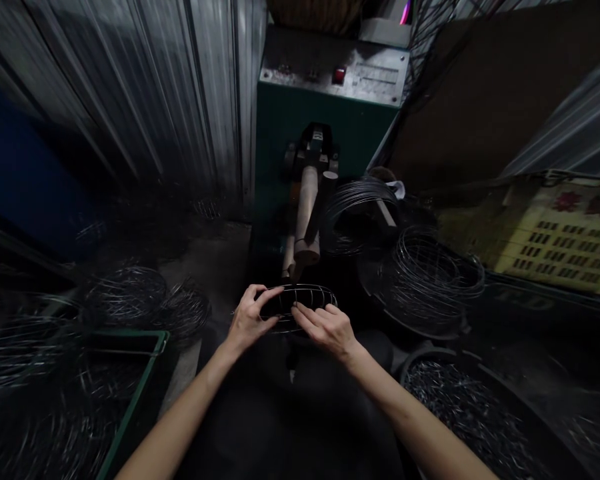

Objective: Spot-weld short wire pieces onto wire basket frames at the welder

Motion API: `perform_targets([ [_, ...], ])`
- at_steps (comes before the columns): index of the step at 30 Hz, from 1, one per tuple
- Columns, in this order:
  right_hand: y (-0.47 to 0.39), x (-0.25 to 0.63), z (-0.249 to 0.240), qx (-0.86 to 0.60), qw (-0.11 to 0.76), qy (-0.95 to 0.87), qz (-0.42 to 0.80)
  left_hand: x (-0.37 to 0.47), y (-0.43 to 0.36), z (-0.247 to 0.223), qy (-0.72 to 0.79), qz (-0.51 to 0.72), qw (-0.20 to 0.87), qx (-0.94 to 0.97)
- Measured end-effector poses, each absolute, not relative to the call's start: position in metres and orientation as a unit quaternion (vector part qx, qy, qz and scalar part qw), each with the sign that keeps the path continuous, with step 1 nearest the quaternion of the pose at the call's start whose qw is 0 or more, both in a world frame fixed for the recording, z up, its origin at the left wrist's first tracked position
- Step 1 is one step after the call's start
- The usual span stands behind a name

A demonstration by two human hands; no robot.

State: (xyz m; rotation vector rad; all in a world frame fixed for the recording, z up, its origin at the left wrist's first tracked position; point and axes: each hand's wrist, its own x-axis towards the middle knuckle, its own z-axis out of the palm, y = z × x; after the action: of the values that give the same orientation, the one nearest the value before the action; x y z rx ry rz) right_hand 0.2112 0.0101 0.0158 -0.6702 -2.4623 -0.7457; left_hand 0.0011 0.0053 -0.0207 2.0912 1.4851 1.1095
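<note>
Between my hands is a round wire frame (314, 288), built of thin metal rings joined by short cross wires. My left hand (253, 313) grips its left side, with the thumb below and the fingers over the upper ring. My right hand (325, 325) is closed at the right front of the frame, its index finger reaching inside towards a cross wire; whether a small wire piece is pinched there is too small to tell. Just beyond the frame are the electrode arms (306, 220) of a green machine (280, 110), with the tip close to the far ring.
Wire rings (435, 267) lie on a tub at the right, with a wire coil (360, 207) behind. A black tub (410, 363) holds many short metal pieces. To the left stands a green crate (130, 413) of wire rings. A yellow crate (565, 247) is at far right.
</note>
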Motion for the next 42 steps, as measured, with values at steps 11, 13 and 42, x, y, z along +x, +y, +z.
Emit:
perform_targets([
  [11, 0.012, 0.211, 0.008, -0.253, 0.246, -0.885, -0.303, 0.000, 0.010, -0.025, 0.510, 0.407, 0.149, 0.743],
  [13, 0.015, 0.210, 0.009, -0.259, 0.249, -0.882, -0.305, -0.001, 0.014, -0.025, 0.514, 0.403, 0.150, 0.742],
  [42, -0.015, 0.228, 0.013, -0.403, 0.284, -0.843, -0.215, -0.026, 0.028, -0.053, 0.481, 0.445, 0.130, 0.744],
])
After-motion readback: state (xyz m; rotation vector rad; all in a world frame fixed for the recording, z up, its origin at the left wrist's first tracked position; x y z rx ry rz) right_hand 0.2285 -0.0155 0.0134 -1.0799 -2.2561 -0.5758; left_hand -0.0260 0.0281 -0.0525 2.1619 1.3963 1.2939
